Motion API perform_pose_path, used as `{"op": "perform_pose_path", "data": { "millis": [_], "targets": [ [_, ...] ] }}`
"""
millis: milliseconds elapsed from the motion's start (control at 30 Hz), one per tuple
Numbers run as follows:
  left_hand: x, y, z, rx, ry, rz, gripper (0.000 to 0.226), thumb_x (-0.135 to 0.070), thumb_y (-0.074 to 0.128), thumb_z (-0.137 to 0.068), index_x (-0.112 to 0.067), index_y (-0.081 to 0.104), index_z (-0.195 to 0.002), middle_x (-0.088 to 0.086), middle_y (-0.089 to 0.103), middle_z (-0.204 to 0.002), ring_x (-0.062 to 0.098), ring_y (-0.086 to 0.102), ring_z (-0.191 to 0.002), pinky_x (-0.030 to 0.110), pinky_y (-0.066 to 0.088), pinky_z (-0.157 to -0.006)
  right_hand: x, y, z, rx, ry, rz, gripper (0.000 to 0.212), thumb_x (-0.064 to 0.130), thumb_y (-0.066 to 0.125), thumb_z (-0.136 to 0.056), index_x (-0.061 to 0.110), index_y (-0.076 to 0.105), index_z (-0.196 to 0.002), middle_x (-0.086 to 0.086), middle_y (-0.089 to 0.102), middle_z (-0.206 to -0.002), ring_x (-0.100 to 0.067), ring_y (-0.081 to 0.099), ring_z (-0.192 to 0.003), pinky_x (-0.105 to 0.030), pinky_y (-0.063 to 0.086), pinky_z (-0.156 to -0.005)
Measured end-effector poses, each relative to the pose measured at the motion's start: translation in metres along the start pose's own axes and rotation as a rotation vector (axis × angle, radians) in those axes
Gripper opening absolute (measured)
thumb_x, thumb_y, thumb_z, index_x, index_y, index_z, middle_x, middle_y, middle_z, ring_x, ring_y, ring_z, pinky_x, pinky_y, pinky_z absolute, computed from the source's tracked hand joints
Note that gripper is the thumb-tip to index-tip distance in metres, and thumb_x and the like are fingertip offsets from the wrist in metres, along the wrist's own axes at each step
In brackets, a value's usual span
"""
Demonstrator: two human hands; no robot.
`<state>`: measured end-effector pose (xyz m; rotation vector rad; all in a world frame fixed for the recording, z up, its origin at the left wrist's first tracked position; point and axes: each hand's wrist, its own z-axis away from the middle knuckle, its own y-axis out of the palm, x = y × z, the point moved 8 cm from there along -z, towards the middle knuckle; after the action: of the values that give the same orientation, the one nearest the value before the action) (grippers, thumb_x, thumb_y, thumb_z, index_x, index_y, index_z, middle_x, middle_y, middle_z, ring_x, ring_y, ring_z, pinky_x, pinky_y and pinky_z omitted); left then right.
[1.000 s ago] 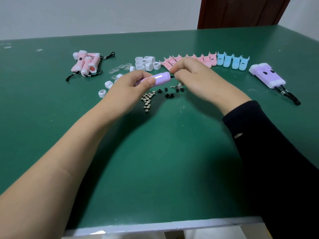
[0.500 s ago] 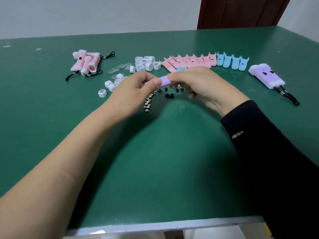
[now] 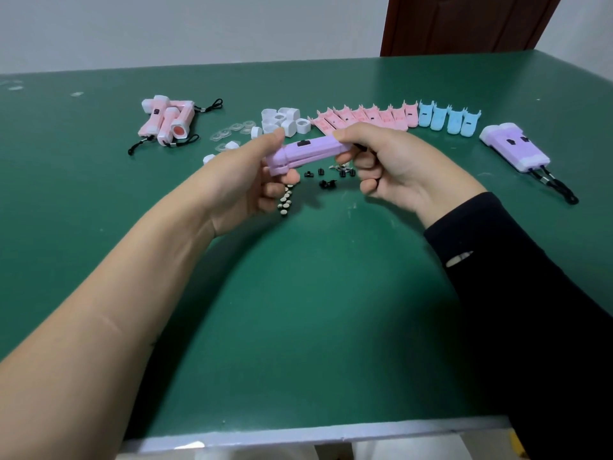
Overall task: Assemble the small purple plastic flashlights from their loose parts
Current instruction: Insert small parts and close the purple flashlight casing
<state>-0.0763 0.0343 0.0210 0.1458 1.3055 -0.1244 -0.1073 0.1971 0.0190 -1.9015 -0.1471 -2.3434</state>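
A purple flashlight body [image 3: 308, 153] with a small black switch on top hangs above the green table [image 3: 315, 310], held level between both hands. My left hand [image 3: 252, 175] grips its wider head end, thumb on top and fingers curled beneath. My right hand [image 3: 381, 161] pinches the tail end, and a bit of black cord shows at my fingers. Two finished purple flashlights [image 3: 512, 147] with black lanyards lie at the right. Below the held body lie small black switch parts [image 3: 326, 179] and round button cells [image 3: 285, 200].
A row of pink shell halves [image 3: 361, 117] and blue shell halves [image 3: 449, 119] lies behind my hands. White caps [image 3: 285, 121] and clear lenses [image 3: 232, 134] sit at centre left. Finished pink flashlights [image 3: 167, 122] lie at far left. The table's front edge is near me.
Both hands have lifted the purple body toward me and turned it, so its black switch now faces up. My right hand has rolled palm-up at the tail end.
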Motion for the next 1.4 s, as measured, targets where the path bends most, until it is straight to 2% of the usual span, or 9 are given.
{"op": "perform_pose_path", "data": {
  "millis": [133, 333, 467, 600, 800, 1000, 1167, 1267, 1400],
  "targets": [
    [-0.001, -0.002, 0.000, -0.033, 0.018, 0.102, 0.023, -0.032, 0.047, -0.101, -0.013, 0.050, -0.113, 0.001, 0.051, -0.064, 0.007, 0.034, -0.043, 0.016, 0.030, -0.038, -0.002, 0.003, -0.001, 0.016, 0.016, -0.011, 0.035, 0.031, 0.066, -0.084, 0.018, 0.065, -0.051, 0.008, 0.031, -0.049, -0.008, 0.018, -0.043, -0.017, 0.023, -0.040],
    [-0.008, -0.003, 0.001, -0.097, 0.114, 0.034, 0.009, -0.023, 0.047, -0.102, -0.016, 0.049, -0.107, 0.002, 0.055, -0.064, 0.007, 0.036, -0.045, 0.016, 0.036, -0.041, -0.002, 0.002, -0.001, 0.009, 0.025, -0.045, 0.028, 0.030, 0.067, -0.084, 0.016, 0.063, -0.060, 0.009, 0.032, -0.047, -0.007, 0.019, -0.043, -0.016, 0.024, -0.039],
    [-0.007, -0.007, -0.001, -0.132, 0.126, 0.057, 0.019, -0.034, 0.048, -0.101, -0.016, 0.052, -0.107, -0.003, 0.054, -0.061, 0.007, 0.038, -0.043, 0.018, 0.038, -0.044, -0.005, 0.005, 0.000, 0.024, 0.050, -0.060, 0.028, 0.032, 0.065, -0.085, 0.014, 0.062, -0.064, 0.010, 0.032, -0.045, -0.006, 0.020, -0.042, -0.016, 0.024, -0.038],
    [-0.007, -0.011, -0.002, -0.185, 0.134, 0.160, 0.032, -0.049, 0.047, -0.099, -0.020, 0.053, -0.086, -0.007, 0.049, -0.056, 0.007, 0.036, -0.045, 0.018, 0.036, -0.046, -0.011, 0.014, 0.000, 0.025, 0.070, -0.078, 0.030, 0.036, 0.063, -0.086, 0.014, 0.064, -0.066, 0.010, 0.030, -0.048, -0.006, 0.020, -0.041, -0.017, 0.023, -0.039],
    [-0.001, -0.014, -0.004, -0.213, 0.088, 0.414, 0.031, -0.048, 0.053, -0.096, -0.021, 0.052, -0.080, -0.008, 0.044, -0.058, 0.004, 0.035, -0.045, 0.014, 0.033, -0.044, -0.011, 0.025, 0.003, -0.026, 0.013, -0.091, 0.028, 0.037, 0.066, -0.084, 0.016, 0.068, -0.066, 0.008, 0.028, -0.055, -0.008, 0.021, -0.044, -0.019, 0.023, -0.042],
    [0.010, -0.025, -0.006, -0.332, 0.044, 0.484, 0.036, -0.050, 0.052, -0.096, -0.018, 0.052, -0.079, -0.007, 0.043, -0.058, 0.006, 0.039, -0.049, 0.017, 0.034, -0.044, 0.001, 0.037, 0.014, -0.148, -0.154, 0.089, 0.025, 0.037, 0.068, -0.081, 0.018, 0.069, -0.065, 0.008, 0.031, -0.056, -0.007, 0.028, -0.046, -0.023, 0.024, -0.053],
    [0.011, -0.023, -0.008, -0.284, 0.004, 0.657, 0.044, -0.051, 0.046, -0.098, -0.012, 0.063, -0.107, 0.000, 0.071, -0.080, 0.013, 0.070, -0.068, 0.027, 0.057, -0.058, -0.001, 0.064, 0.023, -0.074, -0.212, 0.292, 0.031, 0.033, 0.067, -0.083, 0.004, 0.068, -0.072, 0.008, 0.037, -0.049, -0.004, 0.029, -0.038, -0.017, 0.026, -0.042],
    [0.006, -0.026, -0.008, -0.273, 0.054, 0.706, 0.044, -0.043, 0.043, -0.102, -0.005, 0.059, -0.117, -0.001, 0.070, -0.078, 0.009, 0.066, -0.063, 0.027, 0.054, -0.061, -0.006, 0.081, 0.028, -0.031, -0.236, 0.370, 0.040, 0.033, 0.066, -0.083, -0.007, 0.065, -0.082, 0.001, 0.043, -0.055, -0.008, 0.033, -0.043, -0.015, 0.025, -0.038],
    [0.002, -0.032, -0.006, -0.306, 0.103, 0.615, 0.039, -0.038, 0.041, -0.104, -0.003, 0.059, -0.104, -0.003, 0.066, -0.062, 0.008, 0.060, -0.057, 0.022, 0.049, -0.054, -0.004, 0.088, 0.032, -0.011, -0.277, 0.382, 0.044, 0.035, 0.063, -0.085, -0.009, 0.064, -0.086, -0.003, 0.040, -0.058, -0.009, 0.032, -0.045, -0.016, 0.024, -0.038]
  ]
}}
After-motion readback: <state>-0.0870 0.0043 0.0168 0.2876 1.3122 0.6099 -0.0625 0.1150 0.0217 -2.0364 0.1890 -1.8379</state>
